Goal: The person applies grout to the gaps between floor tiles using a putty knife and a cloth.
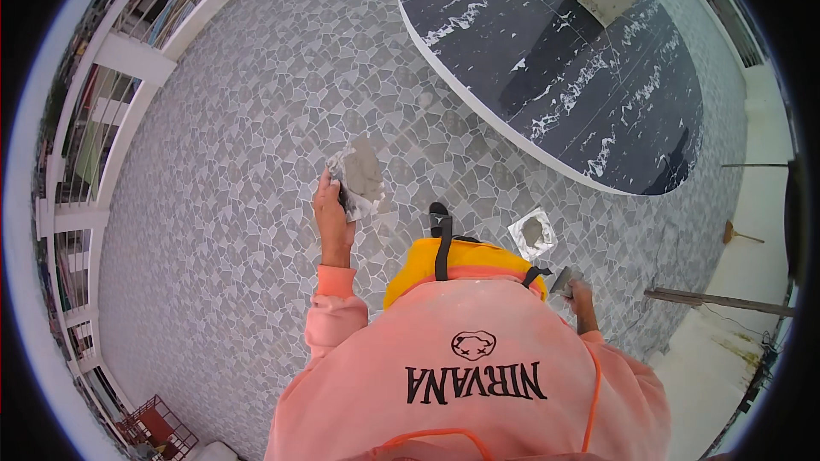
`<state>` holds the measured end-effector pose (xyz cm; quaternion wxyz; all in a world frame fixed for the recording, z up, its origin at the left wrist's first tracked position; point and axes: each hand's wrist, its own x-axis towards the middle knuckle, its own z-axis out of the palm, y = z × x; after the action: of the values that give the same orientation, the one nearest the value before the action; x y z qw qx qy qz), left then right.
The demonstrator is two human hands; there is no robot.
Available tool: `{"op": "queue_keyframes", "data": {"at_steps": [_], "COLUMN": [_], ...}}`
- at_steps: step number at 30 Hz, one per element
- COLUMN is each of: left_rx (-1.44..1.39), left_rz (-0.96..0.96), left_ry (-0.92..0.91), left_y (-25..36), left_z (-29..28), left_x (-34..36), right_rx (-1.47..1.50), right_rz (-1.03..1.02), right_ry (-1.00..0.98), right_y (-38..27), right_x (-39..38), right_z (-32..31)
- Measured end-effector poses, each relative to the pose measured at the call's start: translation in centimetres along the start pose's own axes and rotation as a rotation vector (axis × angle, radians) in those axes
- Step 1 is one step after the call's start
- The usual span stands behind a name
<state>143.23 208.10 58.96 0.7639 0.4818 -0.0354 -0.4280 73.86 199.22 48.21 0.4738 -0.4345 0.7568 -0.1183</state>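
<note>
Railing (90, 137) is running down the far left, and the stone-patterned floor (231, 162) is spreading out beside it. Coming right, the left hand (331, 209) is reaching out in front, clamped on a smeared plate (362, 207) by its left side, and that plate is carrying a broad heap of grey paste (363, 169). Level carrying is looking like the key here: any tilt is risking a slide, so a firm grip under the weight is paying off. Moving to the middle, a dark sandal (437, 209) is showing beyond the yellow cloth (414, 266) at the waist. Just right of that, a white square holder (518, 230) is sitting on the floor, with more grey paste lying inside. Farther off, a round dark marbled slab (478, 43) is filling the far right. Now the near right: a flat scraper (565, 280) is pointing left toward the holder, well apart from the loaded plate, and the right hand (582, 294) is closing around its handle end. A clean, straight blade edge and small, even scoops are probably serving best. Over by the right wall, a wooden plank (717, 300) is jutting inward, and a broom (741, 236) is showing beyond it.
</note>
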Motion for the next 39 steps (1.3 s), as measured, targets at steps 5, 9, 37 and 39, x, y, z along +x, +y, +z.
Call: {"op": "queue_keyframes", "data": {"at_steps": [5,9,37,39], "left_rx": [0.009,0.069,0.279,0.263], "left_rz": [0.0,-0.005,-0.278,-0.275], "left_ry": [0.108,0.149,0.032,0.007], "left_y": [1.4,4.2,-14.9,-19.6], "left_z": [-0.1,-1.6,-18.1,-19.0], "left_x": [4.5,8.2,51.4,52.8], "right_rx": [-0.276,-0.443,-0.418,-0.443], "right_rz": [0.017,-0.26,-0.223,-0.203], "right_ry": [0.013,-0.194,-0.301,-0.292], "right_y": [-8.5,-17.9,-31.6,-30.9], "right_x": [7.4,8.0,30.4,34.8], "right_z": [9.0,19.0,66.0,68.1]}}
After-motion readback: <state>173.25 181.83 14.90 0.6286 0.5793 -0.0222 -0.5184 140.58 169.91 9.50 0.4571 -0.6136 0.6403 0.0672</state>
